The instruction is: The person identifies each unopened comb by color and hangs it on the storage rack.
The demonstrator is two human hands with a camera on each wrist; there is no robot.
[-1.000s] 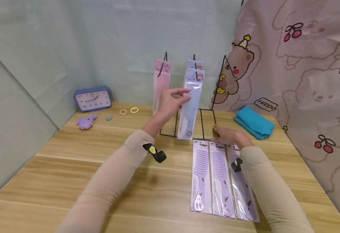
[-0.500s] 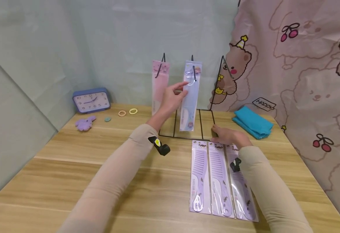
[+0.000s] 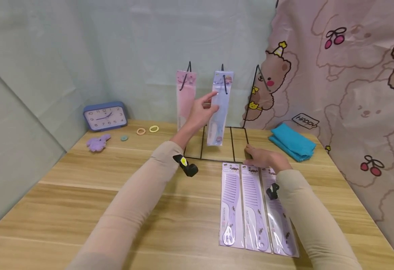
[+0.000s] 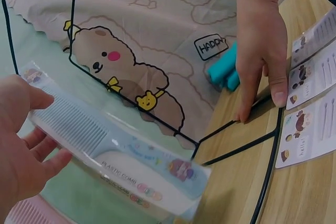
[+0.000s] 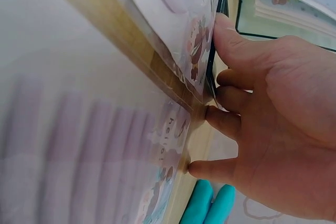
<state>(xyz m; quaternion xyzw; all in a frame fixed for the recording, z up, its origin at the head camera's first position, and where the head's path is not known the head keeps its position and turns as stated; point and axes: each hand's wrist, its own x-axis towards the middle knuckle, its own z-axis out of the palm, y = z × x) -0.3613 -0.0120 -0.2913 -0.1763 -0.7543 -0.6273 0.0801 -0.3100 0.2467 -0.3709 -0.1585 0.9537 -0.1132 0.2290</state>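
In the head view, a blue packaged comb [image 3: 219, 116] hangs on the middle hook of a black wire rack [image 3: 232, 144]. My left hand [image 3: 198, 112] touches its face near the left edge, index finger and thumb apart. The left wrist view reveals a second package edge behind this comb [image 4: 131, 156]. A pink packaged comb [image 3: 186, 95] hangs on the left hook, partly behind my left hand. My right hand [image 3: 262, 156] holds the front right corner of the rack's base, thumb on the wire [image 5: 211, 66]. Below it lie purple packaged combs [image 3: 230, 206], one partly hidden by the right arm.
The rack's right hook [image 3: 264, 78] carries nothing. A folded blue cloth [image 3: 292, 141] lies at the right. Toward the left back are a clock [image 3: 105, 116], a purple hair clip [image 3: 98, 143], two hair ties [image 3: 154, 129] and a small teal round piece [image 3: 124, 138].
The front blue comb has slid back along the middle hook and now overlaps the one behind. My left hand moved backward with it, its thumb and index finger spreading. My right hand stays put.
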